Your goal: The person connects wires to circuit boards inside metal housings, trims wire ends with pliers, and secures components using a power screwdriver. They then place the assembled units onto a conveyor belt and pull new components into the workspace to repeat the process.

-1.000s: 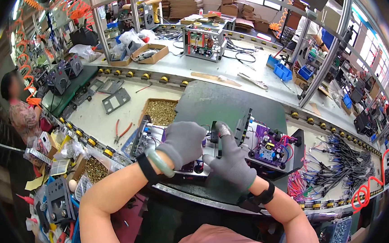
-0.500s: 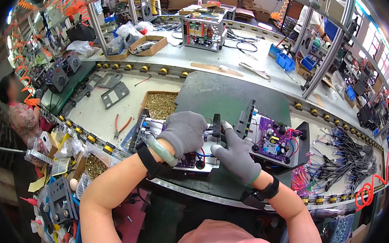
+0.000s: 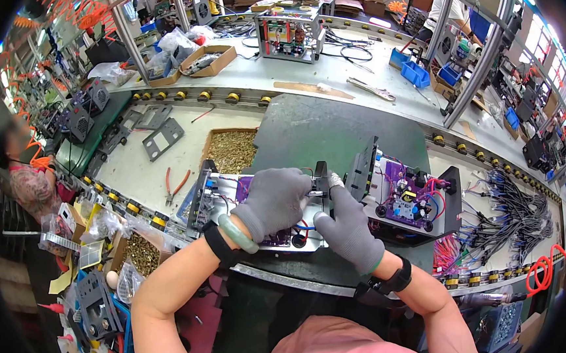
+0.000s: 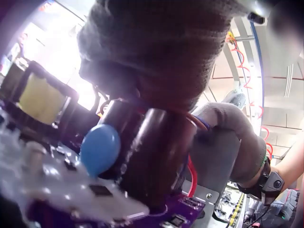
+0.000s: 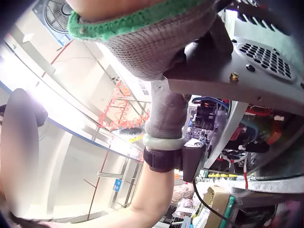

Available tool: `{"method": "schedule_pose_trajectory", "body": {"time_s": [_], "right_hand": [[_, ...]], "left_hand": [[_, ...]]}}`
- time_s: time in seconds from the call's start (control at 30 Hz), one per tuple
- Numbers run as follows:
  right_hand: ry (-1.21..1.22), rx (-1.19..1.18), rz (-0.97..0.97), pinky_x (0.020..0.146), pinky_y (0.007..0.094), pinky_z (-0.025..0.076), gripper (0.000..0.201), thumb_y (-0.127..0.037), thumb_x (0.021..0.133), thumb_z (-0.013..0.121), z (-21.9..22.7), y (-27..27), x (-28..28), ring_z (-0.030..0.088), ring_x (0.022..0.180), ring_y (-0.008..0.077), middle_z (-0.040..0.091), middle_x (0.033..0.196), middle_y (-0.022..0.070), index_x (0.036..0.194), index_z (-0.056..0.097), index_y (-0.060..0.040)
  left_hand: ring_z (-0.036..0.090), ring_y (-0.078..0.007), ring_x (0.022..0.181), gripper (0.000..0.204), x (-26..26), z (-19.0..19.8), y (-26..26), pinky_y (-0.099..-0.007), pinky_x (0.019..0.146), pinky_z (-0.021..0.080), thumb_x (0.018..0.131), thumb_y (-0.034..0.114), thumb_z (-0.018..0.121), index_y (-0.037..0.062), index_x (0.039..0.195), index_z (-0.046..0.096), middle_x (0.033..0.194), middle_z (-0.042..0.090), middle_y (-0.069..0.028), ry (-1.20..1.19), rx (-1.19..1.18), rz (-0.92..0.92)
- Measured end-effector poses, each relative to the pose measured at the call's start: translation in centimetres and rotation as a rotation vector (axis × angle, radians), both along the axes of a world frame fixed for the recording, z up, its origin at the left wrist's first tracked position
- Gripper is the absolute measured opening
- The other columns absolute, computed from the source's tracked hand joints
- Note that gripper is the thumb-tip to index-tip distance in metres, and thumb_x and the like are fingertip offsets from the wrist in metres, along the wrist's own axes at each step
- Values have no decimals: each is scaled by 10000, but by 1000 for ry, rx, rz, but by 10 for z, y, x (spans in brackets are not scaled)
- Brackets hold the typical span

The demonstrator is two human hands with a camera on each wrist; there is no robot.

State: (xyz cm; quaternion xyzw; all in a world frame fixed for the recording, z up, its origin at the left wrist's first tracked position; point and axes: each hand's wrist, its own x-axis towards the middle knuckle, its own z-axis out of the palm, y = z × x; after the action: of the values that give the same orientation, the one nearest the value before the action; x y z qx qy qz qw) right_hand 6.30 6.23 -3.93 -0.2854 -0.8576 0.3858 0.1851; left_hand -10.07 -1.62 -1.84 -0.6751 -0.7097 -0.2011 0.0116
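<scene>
An electronics chassis (image 3: 310,241) with a purple circuit board lies in front of me, its dark end panel (image 3: 321,180) upright on the right. My left hand (image 3: 273,202), in a grey glove, reaches over the board with curled fingers. It pinches a small metallic part (image 3: 314,192) against the panel's inner face. In the left wrist view, dark cylindrical capacitors (image 4: 154,152) and a blue disc component (image 4: 99,149) sit below that hand. My gloved right hand (image 3: 350,232) grips the end panel from outside; the right wrist view shows the panel's round-holed grille (image 5: 266,59).
A second chassis (image 3: 406,197) stands close on the right. Red-handled pliers (image 3: 177,185) and a box of brass screws (image 3: 230,150) lie to the left. Bundled black cables (image 3: 512,216) spread at the right. Rollers (image 3: 233,98) line the bench behind.
My left hand has moved slightly right, its fingertips now at the panel. The right hand has drawn back from its earlier place over the chassis and stays at the panel. The head view has shifted.
</scene>
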Motion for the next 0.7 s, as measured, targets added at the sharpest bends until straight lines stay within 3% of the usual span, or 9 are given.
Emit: {"method": "schedule_pose_trajectory", "body": {"time_s": [0.13, 0.2, 0.23, 0.47, 0.53, 0.6, 0.7], "right_hand": [[9, 75, 49, 949, 443, 485, 782, -237, 807, 592, -1, 6, 7, 599, 1114, 409, 554, 1243, 289, 1455, 314, 101], [14, 69, 98, 966, 444, 476, 783, -244, 811, 596, 0, 9, 8, 593, 1127, 415, 553, 1248, 294, 1454, 315, 102], [30, 82, 92, 981, 444, 466, 780, -251, 814, 600, -2, 9, 8, 586, 1141, 418, 552, 1253, 297, 1452, 321, 102], [52, 179, 90, 1004, 444, 452, 756, -243, 814, 597, -5, 12, 8, 571, 1172, 427, 552, 1267, 306, 1436, 346, 106], [51, 58, 82, 1005, 445, 452, 751, -238, 811, 596, 3, 9, 6, 570, 1174, 429, 549, 1272, 309, 1431, 350, 108], [49, -57, 79, 1007, 445, 452, 745, -233, 809, 594, 3, 8, 6, 569, 1176, 431, 545, 1277, 312, 1426, 355, 110], [41, 84, 70, 1004, 446, 454, 738, -227, 804, 595, -1, 8, 7, 569, 1175, 431, 543, 1280, 314, 1418, 363, 111]], "left_hand": [[664, -328, 783, 132, 5, 19, -4, -444, 706, 530, 811, 210, 680, 79, 825, 679, 807, 645, -111, 28, -85, 39], [667, -334, 796, 144, 11, 33, -7, -457, 715, 528, 823, 224, 668, 87, 852, 699, 831, 660, -113, 75, -352, 178], [667, -334, 796, 144, 11, 32, -8, -457, 715, 528, 823, 224, 668, 87, 852, 699, 831, 660, -113, 72, -352, 183], [664, -334, 800, 139, 3, 26, -15, -460, 714, 520, 810, 210, 673, 78, 838, 706, 801, 655, -121, -20, -265, 176], [661, -334, 796, 130, 1, 23, -15, -457, 709, 517, 801, 201, 679, 76, 828, 701, 794, 652, -121, -46, -309, 175], [657, -331, 782, 109, 3, 15, -16, -440, 691, 515, 791, 180, 683, 74, 814, 695, 796, 653, -117, -58, -116, 136], [653, -325, 771, 94, 2, 9, -18, -422, 678, 514, 783, 163, 689, 72, 808, 693, 794, 652, -113, -76, 12, 116]]}}
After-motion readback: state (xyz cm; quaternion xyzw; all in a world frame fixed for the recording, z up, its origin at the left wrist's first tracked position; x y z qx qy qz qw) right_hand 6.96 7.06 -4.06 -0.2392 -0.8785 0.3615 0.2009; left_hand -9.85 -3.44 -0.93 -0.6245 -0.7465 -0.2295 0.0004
